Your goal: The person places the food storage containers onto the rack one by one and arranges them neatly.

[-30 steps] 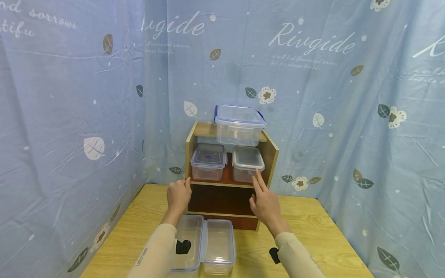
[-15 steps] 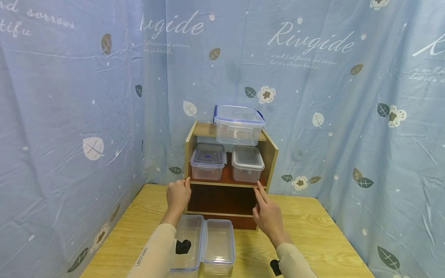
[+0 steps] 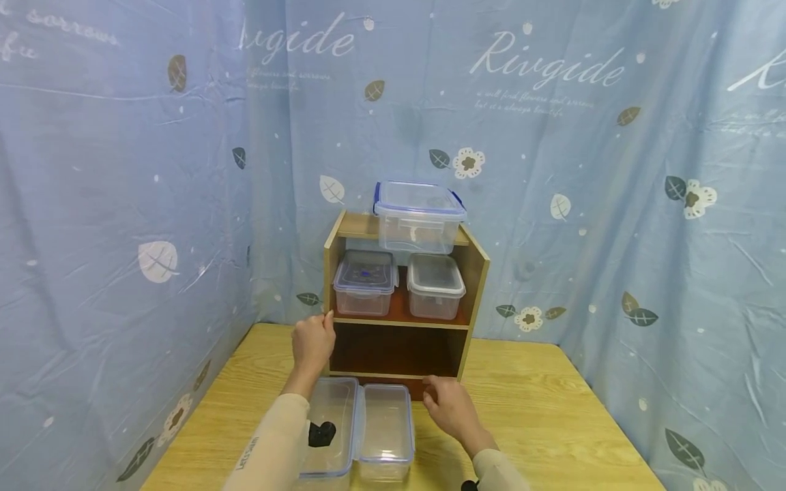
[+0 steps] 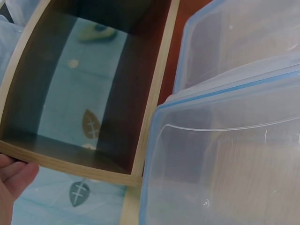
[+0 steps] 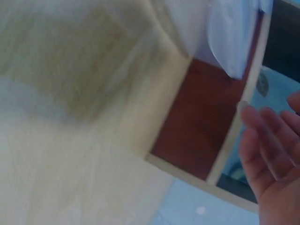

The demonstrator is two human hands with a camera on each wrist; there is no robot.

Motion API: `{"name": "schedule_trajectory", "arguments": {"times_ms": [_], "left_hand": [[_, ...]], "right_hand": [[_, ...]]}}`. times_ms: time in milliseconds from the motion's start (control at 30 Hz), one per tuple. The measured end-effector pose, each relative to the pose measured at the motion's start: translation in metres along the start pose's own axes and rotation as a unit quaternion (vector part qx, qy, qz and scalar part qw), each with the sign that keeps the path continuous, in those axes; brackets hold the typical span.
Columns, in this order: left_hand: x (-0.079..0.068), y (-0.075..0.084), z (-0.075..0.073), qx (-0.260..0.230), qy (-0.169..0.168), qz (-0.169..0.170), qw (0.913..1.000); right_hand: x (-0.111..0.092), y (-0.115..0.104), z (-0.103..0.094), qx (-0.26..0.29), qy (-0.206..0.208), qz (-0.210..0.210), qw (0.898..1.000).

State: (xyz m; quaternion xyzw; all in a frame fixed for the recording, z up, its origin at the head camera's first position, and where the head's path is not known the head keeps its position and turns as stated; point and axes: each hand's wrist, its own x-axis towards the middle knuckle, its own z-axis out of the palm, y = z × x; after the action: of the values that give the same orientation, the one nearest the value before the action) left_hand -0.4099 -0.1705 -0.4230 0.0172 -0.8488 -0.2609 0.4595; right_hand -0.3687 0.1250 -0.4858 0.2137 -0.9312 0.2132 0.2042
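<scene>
My left hand (image 3: pixel 313 343) holds the left side panel of a small wooden shelf (image 3: pixel 475 286). In the left wrist view its fingers (image 4: pixel 18 180) curl at the panel's edge. Low in front of the shelf, my right hand (image 3: pixel 453 409) is empty, its fingers loosely bent near the bottom board. On the middle board stand a clear box with a purple-edged lid (image 3: pixel 366 273) and one with a whitish lid (image 3: pixel 436 276). A larger clear box with blue clips (image 3: pixel 420 225) sits on the top board. The lower compartment (image 3: pixel 393 351) holds nothing visible.
Two lidless clear boxes with blue rims stand side by side before the shelf, a left one (image 3: pixel 338 402) partly behind my left forearm and a right one (image 3: pixel 385 423). The wooden table (image 3: pixel 540 409) carries everything. A blue patterned curtain (image 3: pixel 528 170) encloses the back and sides.
My right hand has dropped from the whitish-lidded box, past the middle board's right end, to the shelf's bottom front. Its two extended fingers have bent. The left hand stays on the side panel.
</scene>
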Motion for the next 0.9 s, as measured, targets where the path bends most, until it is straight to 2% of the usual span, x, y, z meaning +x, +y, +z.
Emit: {"name": "schedule_trajectory", "arguments": {"times_ms": [133,300,433,533,733,833,900], "left_hand": [[0.001,0.001,0.000,0.000,-0.005,0.002,1.0000],[0.001,0.002,0.000,-0.001,-0.006,-0.003,1.0000],[0.002,0.000,0.001,0.003,-0.004,0.000,1.0000],[0.003,-0.001,0.000,0.004,0.001,0.006,1.0000],[0.001,-0.002,-0.001,0.006,0.003,0.005,1.0000],[0.001,-0.002,0.000,0.006,-0.003,0.005,1.0000],[0.001,-0.002,0.000,0.006,-0.005,0.004,1.0000]], "right_hand": [[-0.007,0.002,0.012,0.028,-0.074,0.012,0.997],[-0.016,0.002,0.026,0.128,-0.107,0.036,0.985],[-0.024,-0.001,0.036,0.218,-0.134,0.082,0.963],[-0.027,-0.004,0.041,0.263,-0.139,0.113,0.948],[-0.032,-0.007,0.049,0.290,-0.131,0.148,0.937],[-0.036,-0.009,0.050,0.324,-0.141,0.178,0.918],[-0.040,-0.010,0.051,0.358,-0.153,0.200,0.899]]}}
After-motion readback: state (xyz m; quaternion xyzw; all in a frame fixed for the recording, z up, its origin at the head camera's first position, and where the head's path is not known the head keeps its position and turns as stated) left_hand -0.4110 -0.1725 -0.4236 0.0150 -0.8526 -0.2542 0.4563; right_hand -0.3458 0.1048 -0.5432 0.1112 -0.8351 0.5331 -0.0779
